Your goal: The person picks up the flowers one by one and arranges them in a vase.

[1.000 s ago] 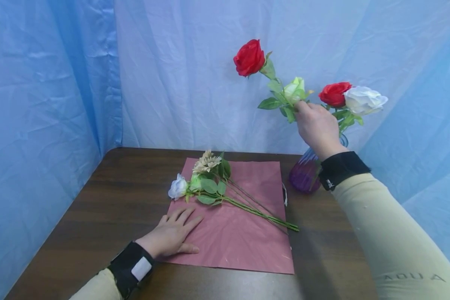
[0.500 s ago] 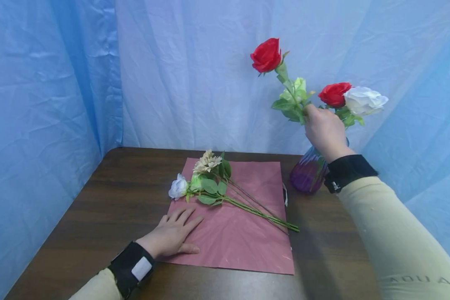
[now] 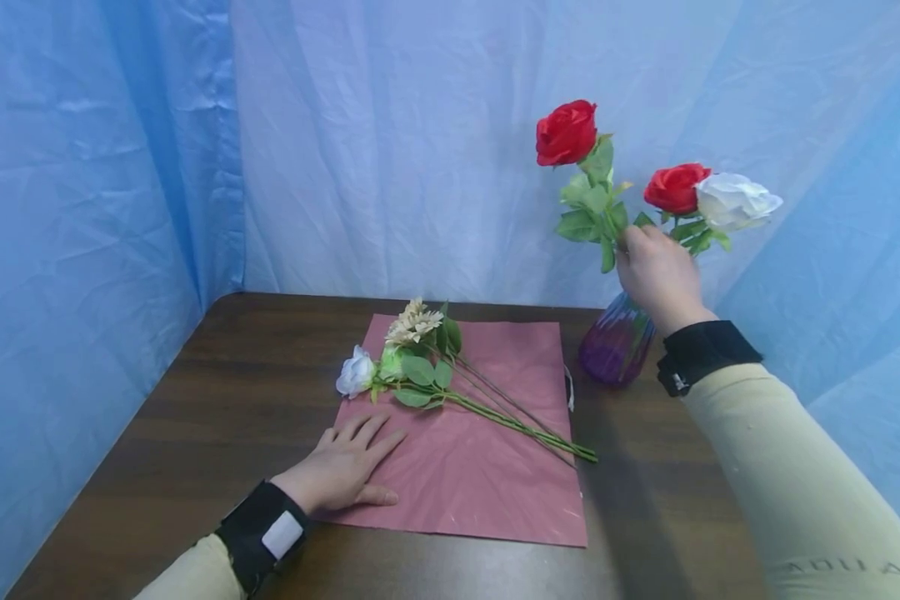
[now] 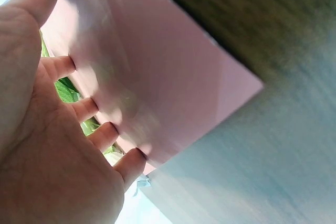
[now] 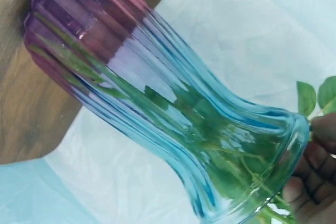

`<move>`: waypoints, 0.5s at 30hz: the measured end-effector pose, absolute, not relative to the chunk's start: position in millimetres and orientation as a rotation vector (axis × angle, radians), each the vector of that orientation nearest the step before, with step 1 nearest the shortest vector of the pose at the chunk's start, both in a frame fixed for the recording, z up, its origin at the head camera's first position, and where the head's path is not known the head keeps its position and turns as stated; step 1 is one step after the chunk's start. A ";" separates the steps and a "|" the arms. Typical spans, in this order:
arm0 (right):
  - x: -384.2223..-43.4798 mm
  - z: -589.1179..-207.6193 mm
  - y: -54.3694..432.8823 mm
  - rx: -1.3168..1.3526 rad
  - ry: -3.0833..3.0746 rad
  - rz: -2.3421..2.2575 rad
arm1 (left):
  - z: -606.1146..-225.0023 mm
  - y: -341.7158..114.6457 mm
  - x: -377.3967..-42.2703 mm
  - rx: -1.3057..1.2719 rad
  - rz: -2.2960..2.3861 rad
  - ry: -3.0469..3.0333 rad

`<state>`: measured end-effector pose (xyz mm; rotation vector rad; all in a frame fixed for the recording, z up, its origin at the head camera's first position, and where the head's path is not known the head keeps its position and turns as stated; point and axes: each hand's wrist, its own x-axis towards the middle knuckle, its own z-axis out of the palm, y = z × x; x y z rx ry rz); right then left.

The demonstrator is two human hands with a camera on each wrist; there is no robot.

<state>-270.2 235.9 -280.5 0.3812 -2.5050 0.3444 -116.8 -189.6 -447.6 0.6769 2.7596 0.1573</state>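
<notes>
My right hand (image 3: 660,271) pinches the stem of a red rose (image 3: 567,133) just above the vase (image 3: 618,342), and the bloom leans left. In the right wrist view, the fingers (image 5: 315,169) are right at the rim of the ribbed blue-and-purple glass vase (image 5: 157,98), with green stems inside it. A second red rose (image 3: 675,188) and a white rose (image 3: 738,202) stand to the right of the hand. A pale green bloom is mostly hidden behind the held rose's leaves. My left hand (image 3: 341,467) rests spread on the pink sheet (image 3: 487,500).
On the sheet lie a beige flower (image 3: 415,325), a pale bluish-white rose (image 3: 356,372) and a green bloom (image 3: 392,364), their stems (image 3: 517,425) reaching past its right edge. The brown table (image 3: 217,400) ends at a light blue curtain (image 3: 390,167).
My right hand has moved right and slightly down, closer to the vase's mouth. The red rose has swung right with it, more upright now. The left hand has stayed put.
</notes>
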 end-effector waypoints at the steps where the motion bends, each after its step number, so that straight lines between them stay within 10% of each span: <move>1: -270.0 -280.9 236.9 0.374 -2.524 0.346 | -447.5 -189.8 -116.7 0.678 0.156 2.761; 15: -269.3 -277.1 240.1 0.290 -2.681 0.405 | -448.3 -188.6 -116.9 0.674 0.165 2.758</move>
